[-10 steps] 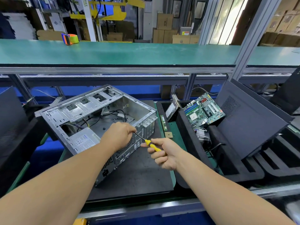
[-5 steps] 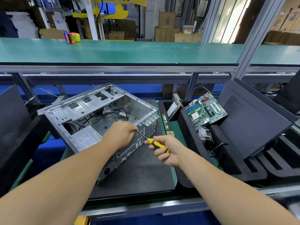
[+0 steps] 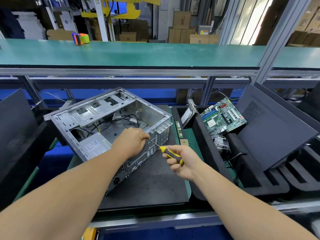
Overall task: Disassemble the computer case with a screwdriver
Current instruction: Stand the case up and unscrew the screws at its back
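Lying on its side on one dark mat [image 3: 152, 184], the single computer case [image 3: 97, 118] sat left of centre with its open side up, one grey power supply [image 3: 94, 146] showing in its near corner and loose black cables inside. The left hand [image 3: 131, 141] rested curled on the case's rear edge, fingers closed round the tip end of the shaft (exactly what they pinched could not be told). One screwdriver [image 3: 170, 153], yellow and black in the handle, ran from there down to the right hand [image 3: 181, 161], which clenched the handle firmly. Just right of the mat lay one green memory stick [image 3: 179, 129]. Farther right, one hard drive [image 3: 187, 116] leaned in a black foam tray [image 3: 204, 153], then one green motherboard [image 3: 223, 116], tilted against one dark side panel [image 3: 277, 132].
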